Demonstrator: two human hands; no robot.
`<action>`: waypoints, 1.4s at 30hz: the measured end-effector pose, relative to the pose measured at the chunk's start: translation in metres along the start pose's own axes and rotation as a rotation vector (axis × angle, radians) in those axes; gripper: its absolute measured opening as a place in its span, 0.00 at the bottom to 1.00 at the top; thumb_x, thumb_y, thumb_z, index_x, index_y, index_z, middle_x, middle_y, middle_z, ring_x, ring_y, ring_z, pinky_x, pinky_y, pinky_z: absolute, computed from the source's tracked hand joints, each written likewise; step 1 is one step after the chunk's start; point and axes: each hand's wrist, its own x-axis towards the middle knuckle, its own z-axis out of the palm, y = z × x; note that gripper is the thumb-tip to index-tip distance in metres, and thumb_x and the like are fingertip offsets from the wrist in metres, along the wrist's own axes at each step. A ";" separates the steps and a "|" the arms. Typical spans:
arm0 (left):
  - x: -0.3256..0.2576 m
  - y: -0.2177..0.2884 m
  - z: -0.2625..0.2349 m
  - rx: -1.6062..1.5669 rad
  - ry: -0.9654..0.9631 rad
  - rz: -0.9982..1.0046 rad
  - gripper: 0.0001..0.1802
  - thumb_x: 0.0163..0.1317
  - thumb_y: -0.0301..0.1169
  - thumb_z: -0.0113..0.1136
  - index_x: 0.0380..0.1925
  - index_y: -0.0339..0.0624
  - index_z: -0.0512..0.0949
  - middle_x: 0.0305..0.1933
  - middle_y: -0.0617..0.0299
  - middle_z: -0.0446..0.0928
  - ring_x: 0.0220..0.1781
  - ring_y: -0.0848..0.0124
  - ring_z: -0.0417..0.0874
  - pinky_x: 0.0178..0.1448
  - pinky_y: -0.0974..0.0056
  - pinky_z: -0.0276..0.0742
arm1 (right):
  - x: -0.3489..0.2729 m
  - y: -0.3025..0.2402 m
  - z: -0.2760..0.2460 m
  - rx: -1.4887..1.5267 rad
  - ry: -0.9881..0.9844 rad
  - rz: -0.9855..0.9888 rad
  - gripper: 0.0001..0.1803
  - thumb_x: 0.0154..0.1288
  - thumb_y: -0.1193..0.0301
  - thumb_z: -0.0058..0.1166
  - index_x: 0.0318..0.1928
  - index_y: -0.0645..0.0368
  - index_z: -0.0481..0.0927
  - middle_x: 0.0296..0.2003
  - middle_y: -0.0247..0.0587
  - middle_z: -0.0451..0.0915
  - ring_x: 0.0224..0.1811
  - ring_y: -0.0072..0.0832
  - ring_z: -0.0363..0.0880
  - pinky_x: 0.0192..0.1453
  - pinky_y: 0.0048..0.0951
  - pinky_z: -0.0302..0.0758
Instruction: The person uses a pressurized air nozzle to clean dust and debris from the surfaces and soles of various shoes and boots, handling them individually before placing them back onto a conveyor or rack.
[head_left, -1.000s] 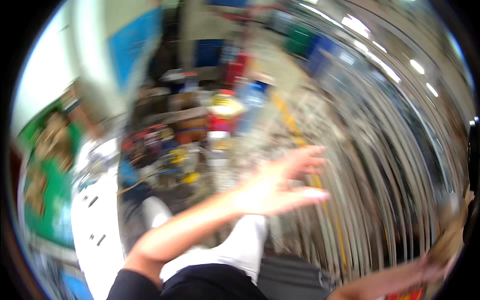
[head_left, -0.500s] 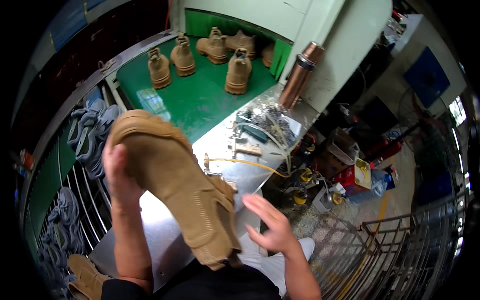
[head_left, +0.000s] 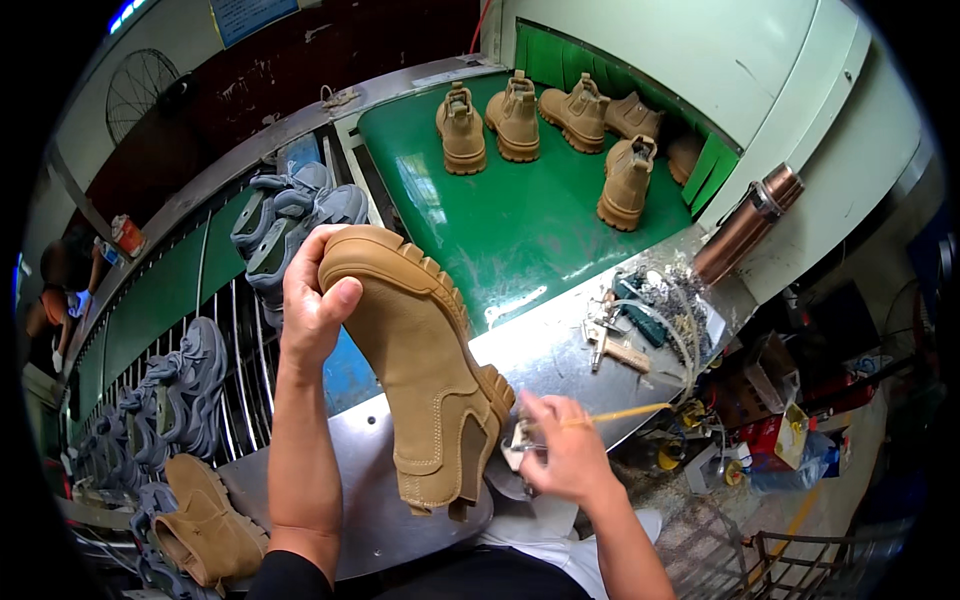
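Note:
A tan ankle boot (head_left: 410, 350) is tilted in front of me, toe up, with its chunky sole facing right and its opening downward. My left hand (head_left: 318, 300) grips it around the toe, thumb across the front. Beside its heel, my right hand (head_left: 568, 450) is closed around a small metal tool (head_left: 520, 445) on a yellow hose (head_left: 630, 412). The fingers partly cover that tool, and blur hides its exact kind. Its tip is close to the boot's heel; I cannot tell whether they touch.
Several tan boots (head_left: 515, 125) stand on a green conveyor belt (head_left: 440, 215) before a green strip curtain (head_left: 715, 175). Grey shoes (head_left: 190, 390) line the rack at left, near another tan boot (head_left: 205, 525). A copper flask (head_left: 745, 225) and a hose-fed tool (head_left: 620, 345) rest on the metal table (head_left: 560, 320).
My right hand, empty and spread earlier, has taken hold of the hosed tool from the table. The boot has turned more upright in my left hand. The view has swung left.

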 end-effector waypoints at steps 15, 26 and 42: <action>0.012 -0.026 -0.006 -0.085 0.068 -0.081 0.45 0.47 0.59 0.70 0.53 0.34 0.68 0.44 0.60 0.76 0.44 0.74 0.79 0.50 0.69 0.77 | -0.001 0.027 -0.020 -0.216 -0.231 0.018 0.34 0.48 0.76 0.57 0.60 0.63 0.68 0.45 0.49 0.73 0.51 0.45 0.73 0.56 0.40 0.70; 0.018 -0.026 -0.001 -0.026 0.110 -0.080 0.46 0.46 0.57 0.71 0.55 0.33 0.70 0.46 0.59 0.77 0.47 0.72 0.80 0.52 0.67 0.77 | 0.084 -0.048 -0.038 0.912 0.250 -0.082 0.26 0.54 0.83 0.48 0.57 0.72 0.73 0.26 0.42 0.81 0.27 0.25 0.81 0.37 0.27 0.80; 0.027 -0.039 -0.001 -0.118 0.088 -0.134 0.41 0.49 0.53 0.71 0.54 0.33 0.72 0.47 0.59 0.79 0.48 0.71 0.80 0.54 0.66 0.76 | 0.113 -0.037 -0.015 0.896 0.329 -0.172 0.26 0.52 0.81 0.50 0.55 0.68 0.76 0.24 0.39 0.81 0.25 0.21 0.81 0.32 0.23 0.78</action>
